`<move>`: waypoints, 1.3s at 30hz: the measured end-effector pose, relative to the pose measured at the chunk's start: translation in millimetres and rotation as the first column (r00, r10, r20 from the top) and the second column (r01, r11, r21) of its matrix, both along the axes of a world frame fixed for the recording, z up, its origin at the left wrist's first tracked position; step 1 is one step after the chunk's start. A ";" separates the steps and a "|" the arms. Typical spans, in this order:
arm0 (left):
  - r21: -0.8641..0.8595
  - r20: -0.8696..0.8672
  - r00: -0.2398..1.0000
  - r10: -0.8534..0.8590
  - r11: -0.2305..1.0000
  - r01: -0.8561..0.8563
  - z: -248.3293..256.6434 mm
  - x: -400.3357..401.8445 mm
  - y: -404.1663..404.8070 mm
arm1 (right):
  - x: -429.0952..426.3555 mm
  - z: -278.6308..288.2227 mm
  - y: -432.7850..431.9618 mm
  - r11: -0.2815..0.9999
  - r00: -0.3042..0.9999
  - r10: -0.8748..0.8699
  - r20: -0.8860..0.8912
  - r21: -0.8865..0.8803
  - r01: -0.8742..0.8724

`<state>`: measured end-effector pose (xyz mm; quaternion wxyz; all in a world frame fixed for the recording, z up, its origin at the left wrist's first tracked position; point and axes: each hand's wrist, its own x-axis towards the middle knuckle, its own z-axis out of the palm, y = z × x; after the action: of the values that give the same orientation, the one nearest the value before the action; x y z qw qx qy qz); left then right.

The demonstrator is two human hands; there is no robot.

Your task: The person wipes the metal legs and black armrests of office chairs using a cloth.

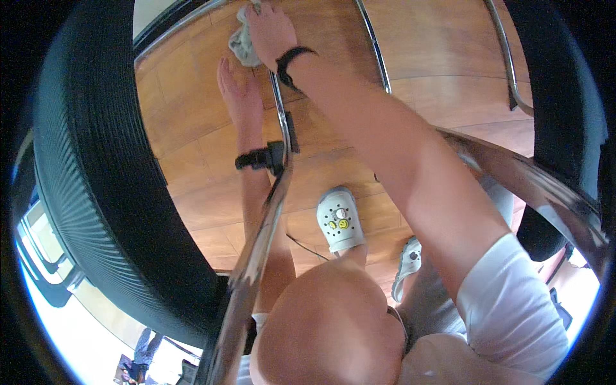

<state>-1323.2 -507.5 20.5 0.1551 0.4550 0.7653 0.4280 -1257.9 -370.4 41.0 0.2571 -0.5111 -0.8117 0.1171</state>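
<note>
My right hand [272, 30] is closed on a crumpled pale cloth [244, 45] at the top of the view, by the upper end of a chrome chair leg [278, 96]. Below and left of the cloth, my left hand [239, 94] has its fingers apart and holds nothing. It is beside the same metal leg, over the wood-look floor [192, 139]. A dark band is on each wrist; the left one touches or overlaps the tube, which I cannot tell.
Dark ribbed chair parts stand at left [110, 183] and right [553, 106]. Another chrome leg [375, 45] stands right of my hands. A thin cable [305, 247] lies near my white clog [339, 219]. A person [142, 356] is far off at lower left.
</note>
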 end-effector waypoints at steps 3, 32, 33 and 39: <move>-0.058 0.193 0.980 -0.040 0.997 0.052 15.1 -4.3 -9.6 | -19.2 -21.1 47.4 0.992 0.990 -0.004 -0.144 0.121 0.021; -0.017 0.433 0.884 -0.178 0.978 0.206 -41.0 -9.8 -80.1 | 79.7 9.4 -116.9 0.865 0.908 0.419 0.015 -0.311 -0.393; -0.081 0.424 0.888 -0.176 0.969 0.231 -34.4 -2.2 -86.9 | 87.8 -1.9 -122.0 0.869 0.908 0.418 0.030 -0.303 -0.390; -0.193 0.346 0.931 -0.118 0.962 0.194 -8.7 12.8 -139.6 | 98.5 -31.8 -166.4 0.787 0.869 0.434 -0.239 -0.368 -0.495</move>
<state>-1310.4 -647.1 11.8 0.3655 0.4156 0.7329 0.3955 -1159.4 -536.8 9.2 0.1620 -0.3284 -0.8480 0.3832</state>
